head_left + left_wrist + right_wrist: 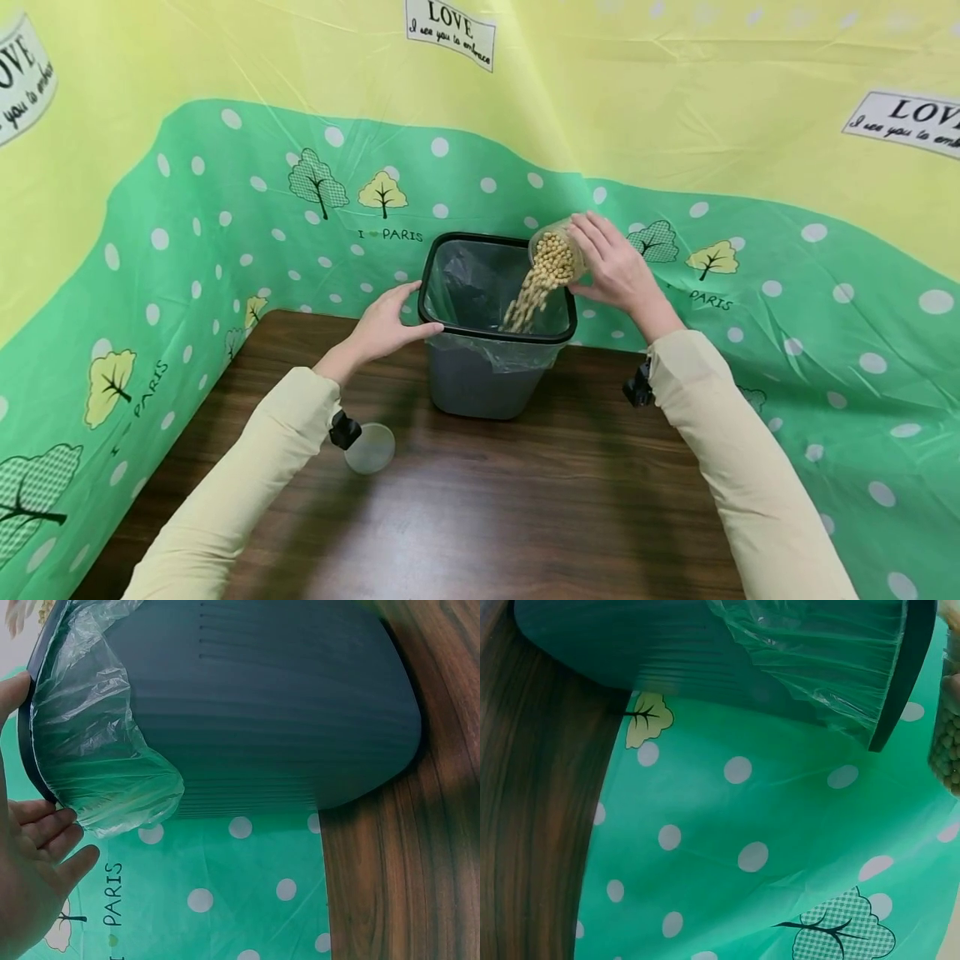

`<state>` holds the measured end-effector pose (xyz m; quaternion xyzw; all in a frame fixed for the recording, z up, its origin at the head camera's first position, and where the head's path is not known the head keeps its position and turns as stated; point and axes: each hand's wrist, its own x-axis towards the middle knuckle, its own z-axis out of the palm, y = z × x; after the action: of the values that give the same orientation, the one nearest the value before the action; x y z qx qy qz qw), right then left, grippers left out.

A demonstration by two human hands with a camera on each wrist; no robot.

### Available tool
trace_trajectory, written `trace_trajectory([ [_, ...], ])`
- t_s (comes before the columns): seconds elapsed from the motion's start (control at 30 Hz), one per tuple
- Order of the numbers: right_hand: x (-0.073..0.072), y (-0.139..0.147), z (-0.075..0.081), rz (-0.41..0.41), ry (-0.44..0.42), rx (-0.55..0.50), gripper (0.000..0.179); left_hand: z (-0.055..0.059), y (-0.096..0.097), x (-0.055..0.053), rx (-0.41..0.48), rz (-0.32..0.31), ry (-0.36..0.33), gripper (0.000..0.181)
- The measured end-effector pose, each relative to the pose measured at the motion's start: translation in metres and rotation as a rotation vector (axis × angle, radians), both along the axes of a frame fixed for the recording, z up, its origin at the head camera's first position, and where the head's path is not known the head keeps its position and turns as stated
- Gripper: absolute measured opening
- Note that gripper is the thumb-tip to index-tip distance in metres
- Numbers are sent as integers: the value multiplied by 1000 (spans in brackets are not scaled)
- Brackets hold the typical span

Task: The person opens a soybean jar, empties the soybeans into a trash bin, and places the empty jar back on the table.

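High above the right side of a grey trash bin (483, 387), my right hand (617, 268) grips a clear plastic jar (576, 250), tipped toward the bin. Soybeans (534, 287) stream from its mouth into the bin, and many are still inside the jar. My left hand (382, 327) rests against the bin's left corner with spread, fairly straight fingers; its thumb and fingertips touch the black rim (27, 742). A clear plastic liner (90, 727) hangs over that rim. In the right wrist view, only part of the jar (949, 742) shows at the right edge.
A round translucent lid (370, 448) lies on the dark wooden table (465, 517), near my left wrist. A green and yellow printed cloth (480, 150) stands behind the bin and along both sides. The bin stands at the table's back edge.
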<state>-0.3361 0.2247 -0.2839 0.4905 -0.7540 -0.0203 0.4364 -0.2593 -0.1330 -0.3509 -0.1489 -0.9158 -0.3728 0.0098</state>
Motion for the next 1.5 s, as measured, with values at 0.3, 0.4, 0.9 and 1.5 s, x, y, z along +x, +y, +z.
trace_trajectory([
  [0.3, -3, -1, 2, 22, 37, 11, 98, -1, -1, -1, 0, 5, 4, 87],
  [0.4, -3, -1, 3, 35, 71, 28, 96, -2, 0, -1, 1, 5, -2, 89],
  [0.9, 0, -4, 7, 31, 170, 102, 96, -5, -1, -2, 7, 6, -3, 90],
  [1.5, 1, -6, 5, 92, 217, 132, 54, -4, -1, -3, -1, 9, 6, 87],
])
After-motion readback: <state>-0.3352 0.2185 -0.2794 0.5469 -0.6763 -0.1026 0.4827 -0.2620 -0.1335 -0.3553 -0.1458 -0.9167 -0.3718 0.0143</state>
